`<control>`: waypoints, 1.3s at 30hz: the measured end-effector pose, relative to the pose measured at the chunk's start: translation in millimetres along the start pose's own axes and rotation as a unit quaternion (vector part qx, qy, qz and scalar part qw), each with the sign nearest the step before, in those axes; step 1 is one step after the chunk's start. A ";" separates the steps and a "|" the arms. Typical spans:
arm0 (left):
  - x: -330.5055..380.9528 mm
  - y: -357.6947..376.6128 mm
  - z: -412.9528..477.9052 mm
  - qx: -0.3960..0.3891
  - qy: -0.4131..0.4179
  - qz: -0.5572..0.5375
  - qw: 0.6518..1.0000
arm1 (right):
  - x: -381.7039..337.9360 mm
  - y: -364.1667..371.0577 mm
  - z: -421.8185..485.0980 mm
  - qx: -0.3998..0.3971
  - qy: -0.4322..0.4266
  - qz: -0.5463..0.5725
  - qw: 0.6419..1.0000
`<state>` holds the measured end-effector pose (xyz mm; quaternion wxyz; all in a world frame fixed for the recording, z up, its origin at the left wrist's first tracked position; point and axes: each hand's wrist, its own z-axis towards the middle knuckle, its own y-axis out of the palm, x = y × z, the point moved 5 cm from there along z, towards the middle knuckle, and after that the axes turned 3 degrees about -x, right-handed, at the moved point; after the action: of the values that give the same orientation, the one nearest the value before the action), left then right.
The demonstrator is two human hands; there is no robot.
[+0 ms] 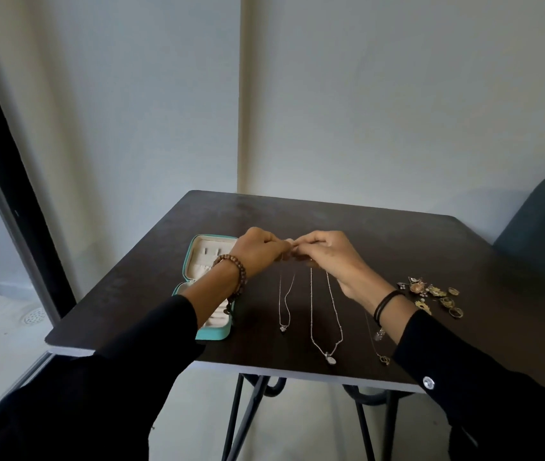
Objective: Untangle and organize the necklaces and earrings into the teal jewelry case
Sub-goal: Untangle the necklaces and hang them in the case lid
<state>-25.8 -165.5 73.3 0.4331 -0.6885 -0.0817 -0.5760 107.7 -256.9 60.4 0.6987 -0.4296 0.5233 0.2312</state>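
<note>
The teal jewelry case (187, 261) lies open on the left of the dark table, its cream inside partly hidden by my left forearm. My left hand (259, 249) and my right hand (327, 252) meet above the table's middle, fingertips pinching the top ends of thin silver chains. A short necklace (283, 307) with a small pendant lies below my left hand. The long beaded necklace (327, 327) with an oval pendant stretches down from my right hand. I cannot tell exactly which chain end each hand pinches. A third necklace (383, 357) lies partly under my right wrist.
A pile of earrings and rings (435, 296) sits on the right of the table (364, 234). A dark chair (543, 234) stands at the right. The table's front edge is near the pendants. A window frame runs along the left.
</note>
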 end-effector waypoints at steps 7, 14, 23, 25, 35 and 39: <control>25.5 -12.1 -47.1 -0.018 0.002 -0.228 0.973 | -33.5 -8.0 -40.4 -0.003 -0.011 0.072 0.997; 30.8 -32.2 -74.2 -0.034 -0.013 -0.257 0.966 | -47.3 -21.3 -63.7 -0.005 0.001 0.157 0.988; 38.0 -49.2 -93.7 -0.036 0.027 -0.332 0.942 | -40.3 -31.8 -73.5 0.010 0.054 0.199 0.978; 42.7 -48.9 -96.1 -0.045 0.034 -0.355 0.933 | -39.1 -30.6 -77.9 0.011 0.058 0.210 0.976; 58.2 -44.4 -103.2 0.004 0.051 -0.468 0.882 | -20.2 -13.8 -103.9 -0.085 0.109 0.307 0.942; 57.2 -40.9 -105.2 0.013 0.062 -0.431 0.900 | -16.9 -12.1 -114.3 -0.092 0.091 0.346 0.929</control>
<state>-108.3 -235.3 139.2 0.1557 -0.5431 -0.3514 -0.7465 50.4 -357.4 70.9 0.4820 -0.3040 0.6771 0.4657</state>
